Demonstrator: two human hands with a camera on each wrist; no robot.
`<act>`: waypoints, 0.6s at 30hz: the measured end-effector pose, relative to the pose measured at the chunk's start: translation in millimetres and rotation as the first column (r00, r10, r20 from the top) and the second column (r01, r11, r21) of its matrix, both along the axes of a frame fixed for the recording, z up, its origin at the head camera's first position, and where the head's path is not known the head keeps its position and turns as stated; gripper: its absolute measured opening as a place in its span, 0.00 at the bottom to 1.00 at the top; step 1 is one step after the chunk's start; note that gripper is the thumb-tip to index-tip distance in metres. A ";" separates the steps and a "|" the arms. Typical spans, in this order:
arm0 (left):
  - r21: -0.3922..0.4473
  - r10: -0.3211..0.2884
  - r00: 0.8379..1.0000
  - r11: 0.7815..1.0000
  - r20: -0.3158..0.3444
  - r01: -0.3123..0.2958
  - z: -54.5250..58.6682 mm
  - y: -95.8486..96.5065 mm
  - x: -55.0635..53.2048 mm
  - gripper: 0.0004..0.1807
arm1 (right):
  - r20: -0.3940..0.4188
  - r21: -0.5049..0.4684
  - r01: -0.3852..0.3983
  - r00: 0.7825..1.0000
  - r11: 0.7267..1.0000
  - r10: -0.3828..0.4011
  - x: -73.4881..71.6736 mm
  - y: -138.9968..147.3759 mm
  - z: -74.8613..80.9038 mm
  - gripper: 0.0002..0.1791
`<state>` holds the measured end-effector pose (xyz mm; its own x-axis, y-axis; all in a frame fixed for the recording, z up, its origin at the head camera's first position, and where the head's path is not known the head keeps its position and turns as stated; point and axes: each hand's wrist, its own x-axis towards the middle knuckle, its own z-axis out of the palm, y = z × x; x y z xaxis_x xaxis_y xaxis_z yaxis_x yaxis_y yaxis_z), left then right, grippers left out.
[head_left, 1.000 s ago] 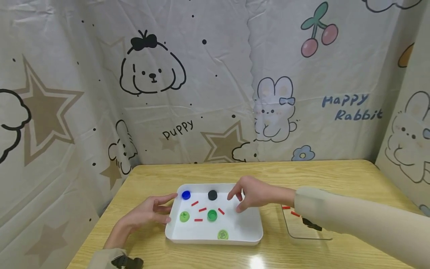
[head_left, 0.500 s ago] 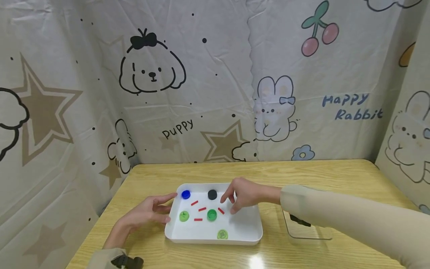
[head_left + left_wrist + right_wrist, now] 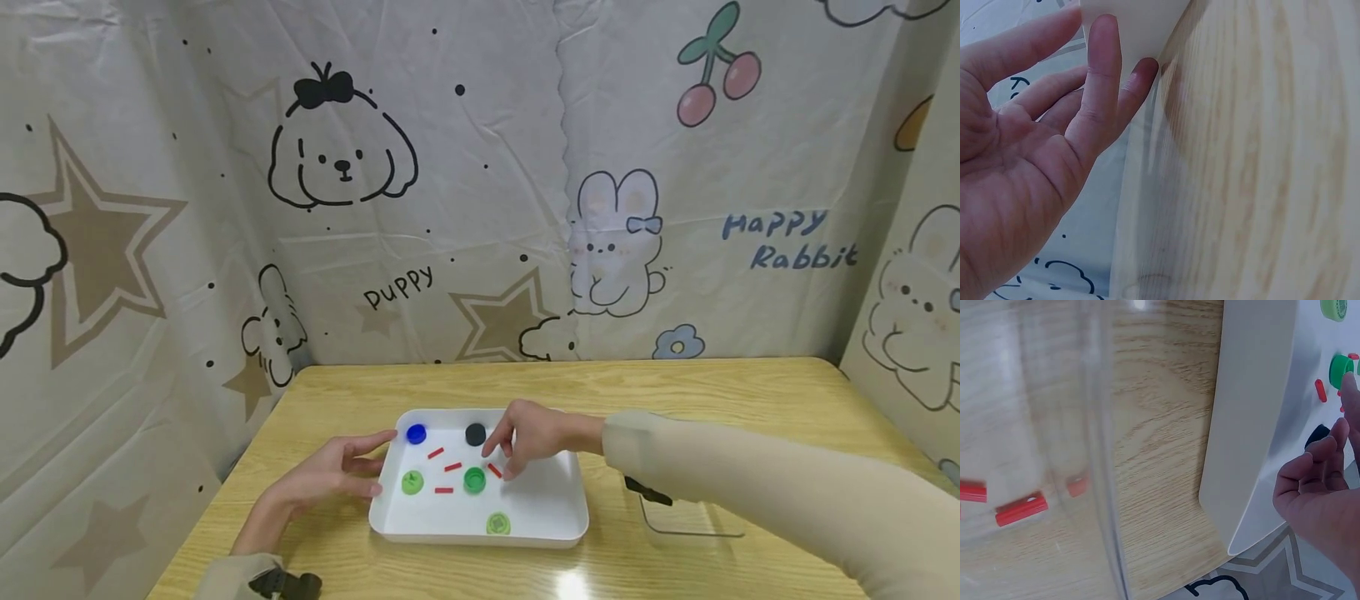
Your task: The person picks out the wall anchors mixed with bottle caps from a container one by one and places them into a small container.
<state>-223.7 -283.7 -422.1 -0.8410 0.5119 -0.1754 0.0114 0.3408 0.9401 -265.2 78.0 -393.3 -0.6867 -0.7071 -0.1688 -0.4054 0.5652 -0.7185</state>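
Observation:
In the head view, a white tray (image 3: pixel 480 540) holds several red sticks and bottle caps. My right hand (image 3: pixel 531 435) is low over its right half, with thumb and index finger spread around a short red stick (image 3: pixel 495 471) beside the green cap (image 3: pixel 474 481). In the right wrist view that red stick (image 3: pixel 1320 390) shows apart from the fingertips, the other fingers curled inward. A black cap (image 3: pixel 476 434) lies just beyond the index finger. On the tray's left side, my left hand (image 3: pixel 330 471) touches the wall with extended fingers (image 3: pixel 1104 69).
A clear plastic box (image 3: pixel 693 532) stands right of the tray, partly under my right sleeve; red sticks (image 3: pixel 1021 509) show inside it. Also in the tray are a blue cap (image 3: pixel 416 434) and light green caps (image 3: pixel 498 523). A printed curtain (image 3: pixel 450 167) hangs behind the table.
My right hand has moved left and down over the tray, and its thumb is now at the red stick by the green cap. The left hand has stayed put.

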 end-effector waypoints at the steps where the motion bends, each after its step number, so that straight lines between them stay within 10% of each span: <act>1: 0.003 0.000 1.000 1.000 0.001 0.000 0.0 -0.2 0.1 0.48 | -0.001 0.005 0.000 1.000 1.000 0.000 -1.0 -1.4 -0.9 0.18; 18: -0.006 0.000 1.000 1.000 0.004 0.000 0.1 -0.1 -1.0 0.48 | -0.055 0.054 0.035 0.998 0.998 -0.032 5.0 -12.4 -7.2 0.17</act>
